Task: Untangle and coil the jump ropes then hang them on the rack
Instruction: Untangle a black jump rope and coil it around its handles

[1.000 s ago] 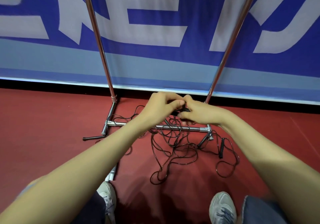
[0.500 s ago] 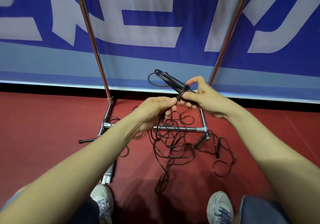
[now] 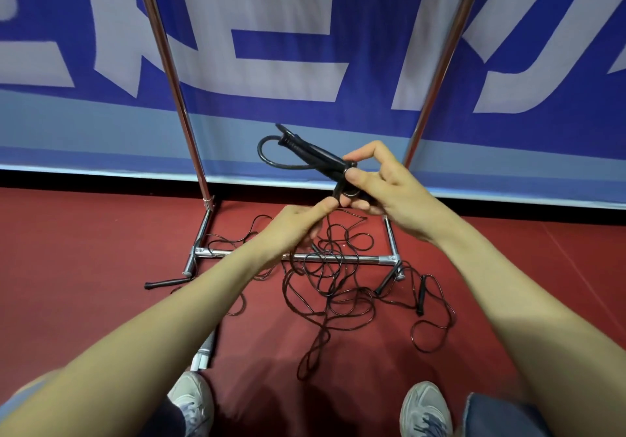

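Right hand [image 3: 389,192] pinches a pair of black handles [image 3: 315,155] at their lower end, thumb against fingertips. The handles angle up and to the left, held in the air in front of the banner [image 3: 305,47]. A short loop of cord curls out of their top end.
Left hand [image 3: 294,230] sits just below, fingers curled, thumb tip touching the bottom of the handles. It looks to be gripping the cord there, but the exact hold is hidden.
The rest of the jump ropes [image 3: 335,287] lie in a tangled heap on the red floor [image 3: 84,250], draped over and around the rack's base crossbar [image 3: 237,253]. Several loops cross the bar, so the rope is snagged on the frame.
Loose handles lie on the floor: two [image 3: 421,294] near the rack's right foot and one [image 3: 164,282] at the left foot.
Rack [image 3: 171,74]: two chrome uprights, with the hands between them. Its top is out of view.
One long loop trails toward the person's shoes [image 3: 191,399].
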The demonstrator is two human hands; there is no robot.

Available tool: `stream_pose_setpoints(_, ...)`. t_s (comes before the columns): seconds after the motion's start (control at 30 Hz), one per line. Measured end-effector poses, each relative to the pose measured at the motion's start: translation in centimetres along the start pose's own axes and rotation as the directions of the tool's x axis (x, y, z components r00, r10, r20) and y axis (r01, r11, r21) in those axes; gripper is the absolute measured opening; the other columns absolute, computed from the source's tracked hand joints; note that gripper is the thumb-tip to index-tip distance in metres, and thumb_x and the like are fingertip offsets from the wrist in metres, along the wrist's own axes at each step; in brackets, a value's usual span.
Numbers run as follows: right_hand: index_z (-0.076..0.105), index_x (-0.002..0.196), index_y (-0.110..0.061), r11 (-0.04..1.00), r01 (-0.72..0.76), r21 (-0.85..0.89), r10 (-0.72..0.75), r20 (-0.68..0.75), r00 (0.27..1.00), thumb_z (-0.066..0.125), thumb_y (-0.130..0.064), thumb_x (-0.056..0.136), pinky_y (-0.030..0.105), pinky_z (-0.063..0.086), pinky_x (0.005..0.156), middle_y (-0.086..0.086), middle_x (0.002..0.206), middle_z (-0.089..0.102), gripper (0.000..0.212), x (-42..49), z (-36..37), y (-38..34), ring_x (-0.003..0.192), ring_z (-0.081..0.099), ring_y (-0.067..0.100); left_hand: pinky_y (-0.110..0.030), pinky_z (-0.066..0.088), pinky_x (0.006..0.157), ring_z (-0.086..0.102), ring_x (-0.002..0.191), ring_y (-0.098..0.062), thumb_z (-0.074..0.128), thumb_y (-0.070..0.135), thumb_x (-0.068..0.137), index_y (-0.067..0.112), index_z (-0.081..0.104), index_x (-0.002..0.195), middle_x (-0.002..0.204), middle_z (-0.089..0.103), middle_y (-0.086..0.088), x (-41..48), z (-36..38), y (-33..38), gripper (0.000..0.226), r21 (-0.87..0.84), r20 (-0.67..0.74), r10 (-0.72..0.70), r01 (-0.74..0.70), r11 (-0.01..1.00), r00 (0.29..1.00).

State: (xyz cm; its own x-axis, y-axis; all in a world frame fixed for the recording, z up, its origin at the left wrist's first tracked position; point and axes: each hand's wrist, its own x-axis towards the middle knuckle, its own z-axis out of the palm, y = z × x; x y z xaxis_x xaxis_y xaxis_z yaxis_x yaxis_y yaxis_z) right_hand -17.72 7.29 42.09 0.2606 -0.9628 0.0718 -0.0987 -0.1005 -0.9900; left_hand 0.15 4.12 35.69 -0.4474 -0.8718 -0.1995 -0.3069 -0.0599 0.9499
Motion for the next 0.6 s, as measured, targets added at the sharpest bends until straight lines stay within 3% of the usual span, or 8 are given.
stream_pose_setpoints(0.13, 0.048, 0.105, -0.022, 0.999, -0.011, -0.039, 0.017, 0.137, 0.99, 0.053, -0.026, 0.091, 0.025, 0.027, 0.051, 0.008, 0.071, 0.068, 0.015, -1.0, 0.0, -0.9, 0.053, 0.041, 0.013, -0.023, 0.036, 0.054, 0.035, 0.049, -0.008, 0.064, 0.035, 0.082, 0.011, 0.058, 0.074, 0.054, 0.039, 0.006, 0.4, -2.1, 0.2, 0.026, -0.247, 0.151, 0.047, -0.009, 0.969, 0.987)
stream_pose_setpoints(0.23, 0.049, 0.106, -0.02, 0.992, -0.063, -0.108, 0.09, 0.276, 0.957, 0.056, -0.028, 0.089, 0.034, 0.021, 0.054, 0.008, 0.071, 0.068, 0.02, -1.5, 0.0, -1.3, 0.052, 0.041, 0.014, -0.02, 0.038, 0.057, 0.046, 0.056, -0.005, 0.062, 0.012, 0.086, 0.007, 0.067, 0.094, 0.067, 0.056, 0.004, 0.2, -4.4, 0.6, 0.01, -0.085, 0.16, 0.117, -0.105, 0.991, 0.98)
stream_pose_setpoints(0.33, 0.05, 0.106, -0.017, 0.974, -0.13, -0.184, 0.188, 0.348, 0.918, 0.059, -0.027, 0.09, 0.036, 0.022, 0.058, 0.008, 0.07, 0.067, 0.02, -1.5, -0.5, -0.9, 0.051, 0.042, 0.012, -0.015, 0.039, 0.056, 0.05, 0.055, -0.003, 0.069, 0.008, 0.083, 0.012, 0.07, 0.078, 0.063, 0.063, 0.01, -0.3, -4.8, 2.4, 0.006, 0.042, 0.139, 0.125, -0.132, 0.99, 0.982)
stream_pose_setpoints(0.43, 0.049, 0.107, -0.014, 0.927, -0.17, -0.333, 0.301, 0.396, 0.868, 0.059, -0.021, 0.094, 0.039, 0.027, 0.062, 0.009, 0.072, 0.066, 0.018, -1.2, -0.5, 0.0, 0.056, 0.041, 0.017, -0.018, 0.029, 0.051, 0.036, 0.051, -0.006, 0.076, 0.02, 0.078, 0.006, 0.07, 0.079, 0.058, 0.055, 0.009, -0.6, -3.9, 3.6, 0.015, 0.136, 0.107, 0.091, -0.105, 0.985, 0.99)
stream_pose_setpoints(0.5, 0.046, 0.105, -0.017, 0.881, -0.183, -0.436, 0.359, 0.364, 0.86, 0.058, -0.02, 0.096, 0.037, 0.031, 0.06, 0.009, 0.072, 0.066, 0.015, -1.0, -0.4, 0.6, 0.059, 0.043, 0.018, -0.022, 0.026, 0.051, 0.032, 0.052, -0.009, 0.08, 0.028, 0.074, 0.007, 0.072, 0.079, 0.061, 0.05, 0.0, -0.7, -3.1, 3.5, 0.023, 0.173, 0.045, 0.093, -0.099, 0.98, 0.995)
stream_pose_setpoints(0.6, 0.041, 0.109, -0.017, 0.82, -0.226, -0.525, 0.407, 0.257, 0.877, 0.06, -0.024, 0.095, 0.03, 0.038, 0.061, 0.003, 0.071, 0.065, 0.025, -0.7, -0.2, 1.0, 0.062, 0.048, 0.015, -0.016, 0.03, 0.048, 0.036, 0.045, -0.004, 0.08, 0.029, 0.076, 0.007, 0.073, 0.08, 0.054, 0.052, 0.007, -0.7, -2.2, 3.4, 0.023, 0.16, -0.075, 0.111, -0.098, 0.982, 0.991)
